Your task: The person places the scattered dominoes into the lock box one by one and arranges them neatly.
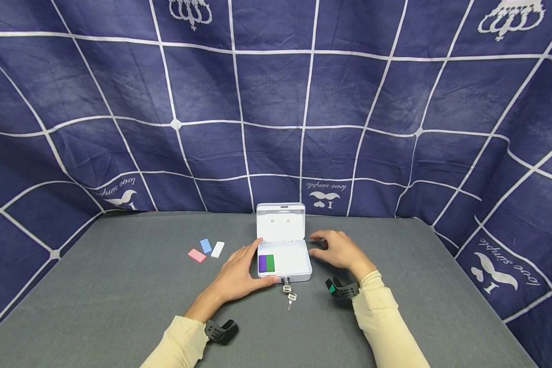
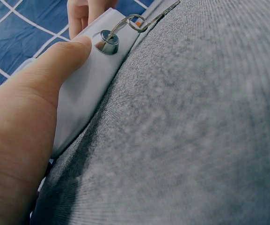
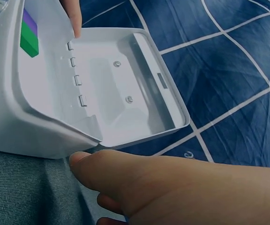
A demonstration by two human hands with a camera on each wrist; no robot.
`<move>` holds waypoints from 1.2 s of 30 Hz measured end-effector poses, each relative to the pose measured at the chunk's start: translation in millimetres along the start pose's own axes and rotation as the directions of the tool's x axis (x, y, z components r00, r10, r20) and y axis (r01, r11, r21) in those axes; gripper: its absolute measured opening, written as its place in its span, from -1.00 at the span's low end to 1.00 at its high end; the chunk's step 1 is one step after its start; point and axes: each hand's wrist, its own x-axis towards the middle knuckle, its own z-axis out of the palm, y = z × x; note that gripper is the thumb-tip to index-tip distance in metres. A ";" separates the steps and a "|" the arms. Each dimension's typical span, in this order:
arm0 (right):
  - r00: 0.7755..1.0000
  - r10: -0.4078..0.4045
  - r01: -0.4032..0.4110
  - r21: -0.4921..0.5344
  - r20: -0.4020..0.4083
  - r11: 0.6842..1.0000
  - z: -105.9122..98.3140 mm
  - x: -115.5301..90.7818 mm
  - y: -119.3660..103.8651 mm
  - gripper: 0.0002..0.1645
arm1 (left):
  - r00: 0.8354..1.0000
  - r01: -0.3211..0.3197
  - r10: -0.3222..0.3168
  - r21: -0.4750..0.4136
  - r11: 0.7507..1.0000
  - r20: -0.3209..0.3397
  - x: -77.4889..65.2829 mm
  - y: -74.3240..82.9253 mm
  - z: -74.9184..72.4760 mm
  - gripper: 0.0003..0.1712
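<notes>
- Our white box (image 1: 302, 278) sits on the grey worktop (image 1: 119, 286), lid (image 1: 281, 223) raised at the back; steadying it looks like the step in hand.
- Our left hand (image 1: 237, 274) spreads wide around the box's near left corner, thumb on the front wall beside the lock (image 2: 107, 44).
- Our right hand (image 1: 339, 250) is loosely bent beside the right wall, fingers parted and holding nothing; whether it touches, we cannot tell.
- We do best pressing lightly and evenly, lest the purple block (image 1: 262, 263) and green block (image 1: 270, 263), side by side at the box's near left, slide.
- Our fingers should avoid the hinges (image 3: 77, 80), which could pinch.
- Keys (image 1: 291, 300) hang at the lock; we should avoid snagging them.
- We should give the pink block (image 1: 197, 255), blue block (image 1: 205, 246) and white block (image 1: 217, 249), left of the box, clearance.
</notes>
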 end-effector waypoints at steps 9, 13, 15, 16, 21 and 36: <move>1.000 -0.002 0.002 -0.002 -0.019 1.000 -4.7 -1.1 5.5 -0.47 | 1.000 -0.004 0.004 0.009 1.000 0.003 -0.5 0.1 -0.1 0.29; 1.000 0.004 -0.004 -0.008 -0.023 1.000 -6.9 -1.7 9.6 -0.48 | 1.000 -0.009 0.009 0.006 1.000 -0.003 -0.3 -0.4 0.3 0.29; 1.000 0.010 -0.010 -0.009 -0.021 1.000 -8.0 -2.3 11.2 -0.47 | 1.000 -0.010 0.010 0.004 1.000 -0.004 -0.4 -0.3 0.3 0.29; 1.000 0.012 -0.013 -0.009 -0.019 1.000 -8.5 -2.6 11.8 -0.47 | 1.000 -0.011 0.011 0.004 1.000 -0.004 -0.4 -0.5 0.5 0.29; 1.000 0.024 -0.024 0.000 -0.020 1.000 -12.2 -4.1 14.2 -0.45 | 1.000 -0.007 0.007 0.009 1.000 -0.003 -0.1 -0.7 0.7 0.29; 0.991 0.130 -0.130 -0.004 -0.034 0.991 -23.0 -8.7 29.3 -0.51 | 1.000 0.000 0.000 0.013 1.000 0.000 0.0 0.3 -0.5 0.29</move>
